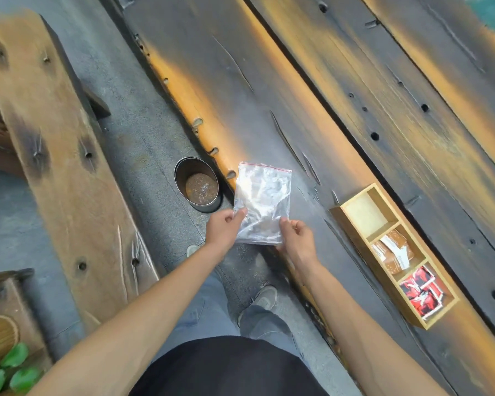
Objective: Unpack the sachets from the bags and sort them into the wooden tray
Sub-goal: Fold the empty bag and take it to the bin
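Note:
A clear zip bag (262, 202) with a red seal strip hangs in the air over the table's near edge; it looks empty. My left hand (225, 228) pinches its lower left side and my right hand (296, 238) pinches its lower right corner. To the right lies the wooden tray (352, 224) with three compartments. The far compartment is bare, the middle one holds brown sachets (393, 251), and the near one holds red sachets (420, 292).
The dark plank table (269, 95) runs diagonally across the view. A round metal bin (197, 184) stands on the floor just left of the bag. A wooden bench (55, 144) lies further left, and a plant pot (0, 338) sits at the bottom left.

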Tool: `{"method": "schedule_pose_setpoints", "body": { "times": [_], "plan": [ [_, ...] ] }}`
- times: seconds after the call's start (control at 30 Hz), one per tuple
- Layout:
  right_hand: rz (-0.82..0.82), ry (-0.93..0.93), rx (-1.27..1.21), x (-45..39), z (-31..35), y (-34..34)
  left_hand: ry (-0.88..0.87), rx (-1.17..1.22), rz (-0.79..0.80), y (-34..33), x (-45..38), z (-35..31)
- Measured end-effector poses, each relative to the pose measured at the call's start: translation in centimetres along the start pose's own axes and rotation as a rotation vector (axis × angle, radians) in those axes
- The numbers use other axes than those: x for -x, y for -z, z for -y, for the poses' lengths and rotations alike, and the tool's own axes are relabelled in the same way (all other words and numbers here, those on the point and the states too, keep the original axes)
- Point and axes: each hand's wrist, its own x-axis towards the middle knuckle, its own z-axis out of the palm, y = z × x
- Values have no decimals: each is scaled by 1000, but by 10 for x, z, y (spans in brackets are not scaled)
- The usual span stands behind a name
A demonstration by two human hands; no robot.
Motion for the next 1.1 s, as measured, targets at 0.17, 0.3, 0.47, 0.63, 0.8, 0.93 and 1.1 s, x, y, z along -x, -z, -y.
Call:
{"method": "schedule_pose_setpoints", "body": {
  "times": [0.17,0.3,0.47,0.63,0.8,0.93,1.1],
  "plan": [
    [224,27,114,13,16,-54,-22,9,-165,52,-4,12],
    [260,-7,118,13,28,-99,-9,43,-264,96,-13,18],
    [323,-30,165,6,39,-151,36,115,-346,145,-26,29],
    [318,-89,214,-10,43,-192,165,193,-292,176,-47,47],
    [243,-220,202,-36,33,-214,388,338,-86,192,-68,60],
    [174,-329,147,-66,20,-230,462,326,-73,188,-99,69],
    [77,-393,121,-118,1,-259,521,300,-117,169,-171,87]
  ]
}}
